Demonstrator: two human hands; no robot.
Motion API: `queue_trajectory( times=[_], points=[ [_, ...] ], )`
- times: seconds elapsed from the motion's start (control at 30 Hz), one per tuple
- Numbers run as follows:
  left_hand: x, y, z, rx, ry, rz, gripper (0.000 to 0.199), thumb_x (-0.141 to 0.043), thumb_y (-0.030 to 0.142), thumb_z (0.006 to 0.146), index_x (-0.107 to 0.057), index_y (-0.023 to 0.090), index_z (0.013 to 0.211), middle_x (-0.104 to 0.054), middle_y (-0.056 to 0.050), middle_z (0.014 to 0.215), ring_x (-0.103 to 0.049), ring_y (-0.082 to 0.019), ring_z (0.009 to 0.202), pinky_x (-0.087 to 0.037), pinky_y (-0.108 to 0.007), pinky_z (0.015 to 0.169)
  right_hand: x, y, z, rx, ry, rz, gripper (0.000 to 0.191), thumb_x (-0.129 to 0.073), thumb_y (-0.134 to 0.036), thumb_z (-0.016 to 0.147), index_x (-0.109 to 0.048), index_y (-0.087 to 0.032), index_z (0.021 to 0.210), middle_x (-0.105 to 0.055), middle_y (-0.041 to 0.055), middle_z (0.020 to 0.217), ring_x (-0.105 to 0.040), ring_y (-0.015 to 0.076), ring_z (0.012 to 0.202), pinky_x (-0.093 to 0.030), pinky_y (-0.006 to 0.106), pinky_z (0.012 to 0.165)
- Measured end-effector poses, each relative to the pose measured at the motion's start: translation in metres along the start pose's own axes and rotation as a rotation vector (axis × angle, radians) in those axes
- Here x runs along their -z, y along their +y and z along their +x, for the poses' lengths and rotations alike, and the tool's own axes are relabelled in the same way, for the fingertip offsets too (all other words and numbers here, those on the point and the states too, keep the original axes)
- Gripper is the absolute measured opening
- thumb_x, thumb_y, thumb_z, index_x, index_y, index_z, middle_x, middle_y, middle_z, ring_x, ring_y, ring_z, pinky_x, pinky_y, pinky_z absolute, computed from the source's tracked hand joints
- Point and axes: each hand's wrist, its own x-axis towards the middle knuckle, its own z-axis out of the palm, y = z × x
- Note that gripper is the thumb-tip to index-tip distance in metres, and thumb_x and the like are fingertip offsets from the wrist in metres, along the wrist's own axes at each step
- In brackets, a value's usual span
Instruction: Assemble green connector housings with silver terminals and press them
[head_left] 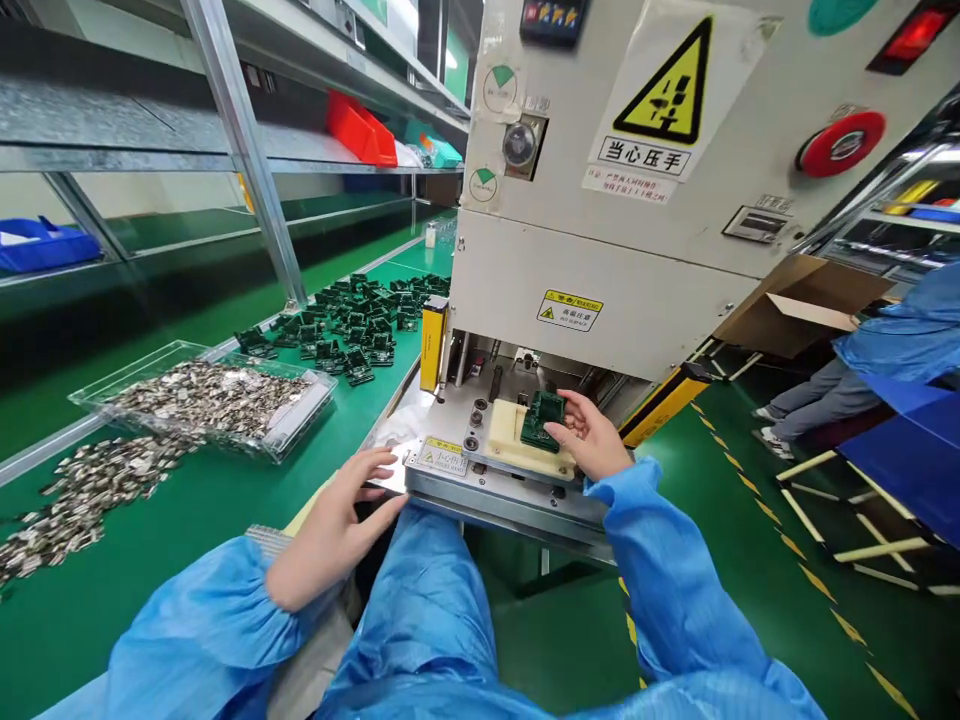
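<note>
My right hand (592, 438) pinches a dark green circuit board (543, 418) by its right edge. The board sits over a cream-coloured fixture block (504, 432) on the metal bed of a press machine (585, 260); whether it rests fully in the fixture I cannot tell. My left hand (346, 525) is at the left front corner of the machine's metal base plate (510, 492), its fingers apart and holding nothing. A warning label (444, 455) lies beside the fixture, close to the left fingertips.
Left on the green bench lie a heap of green circuit boards (360, 325) and a clear tray (281, 430) of small metal parts, more spilled beside it. Yellow sensor bars (433, 343) flank the press opening. A person (892, 340) stands at right near a cardboard box (806, 300).
</note>
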Motion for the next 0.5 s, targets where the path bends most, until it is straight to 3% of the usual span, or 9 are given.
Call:
queue_trajectory(
  times=[0.2, 0.37, 0.5],
  points=[
    [0.005, -0.02, -0.032, 0.125, -0.007, 0.05, 0.041, -0.055, 0.046, 0.089, -0.05, 0.026, 0.125, -0.053, -0.007, 0.131, -0.058, -0.023, 0.116, -0.055, -0.039, 0.094, -0.003, 0.011, 0.01, 0.026, -0.123, -0.136, 0.066, -0.066, -0.053, 0.078, -0.046, -0.018, 0.13, -0.063, 0.0094, 0.105, -0.057, 0.0178, 0.074, -0.051, 0.032, 0.067],
    [-0.008, -0.026, -0.045, 0.155, -0.061, -0.009, 0.043, -0.055, 0.044, 0.087, -0.05, 0.023, 0.124, -0.053, -0.01, 0.13, -0.056, -0.025, 0.12, -0.054, -0.042, 0.096, -0.019, 0.011, 0.008, 0.032, 0.015, -0.319, 0.076, -0.049, -0.064, 0.083, -0.041, -0.014, 0.139, -0.063, 0.0156, 0.114, -0.062, 0.0287, 0.097, -0.051, 0.043, 0.084],
    [-0.024, -0.038, -0.039, 0.211, -0.042, -0.041, 0.052, -0.057, 0.047, 0.085, -0.044, 0.02, 0.129, -0.049, -0.014, 0.136, -0.049, -0.03, 0.129, -0.044, -0.052, 0.106, -0.002, 0.014, -0.023, 0.148, 0.174, -0.547, 0.081, -0.04, -0.068, 0.088, -0.033, -0.014, 0.147, -0.048, 0.0182, 0.138, -0.043, 0.0347, 0.128, -0.035, 0.051, 0.107]
  ],
)
